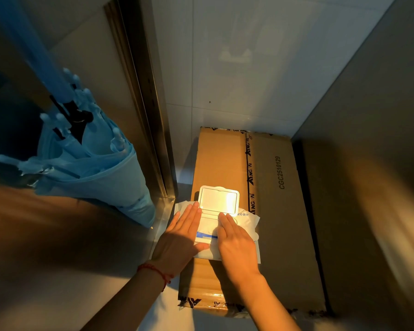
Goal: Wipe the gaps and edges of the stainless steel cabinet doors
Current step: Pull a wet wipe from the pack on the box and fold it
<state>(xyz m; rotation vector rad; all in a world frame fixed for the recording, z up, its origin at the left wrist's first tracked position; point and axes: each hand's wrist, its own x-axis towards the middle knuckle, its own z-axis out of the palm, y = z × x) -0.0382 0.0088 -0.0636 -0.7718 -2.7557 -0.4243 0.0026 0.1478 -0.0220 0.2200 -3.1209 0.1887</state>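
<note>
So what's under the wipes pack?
The wipes pack, its lid flipped open, lies on a taped cardboard box. Both hands rest on the pack; what's inside the box is hidden.

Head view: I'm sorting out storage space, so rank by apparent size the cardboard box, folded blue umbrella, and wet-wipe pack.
1. cardboard box
2. folded blue umbrella, nearer the camera, so unsure against the box
3. wet-wipe pack

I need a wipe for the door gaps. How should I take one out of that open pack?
Pinch it at the dispensing opening under the raised lid, coming from above with the right hand, probably while the left hand presses the wipes pack flat against the cardboard box.
</note>
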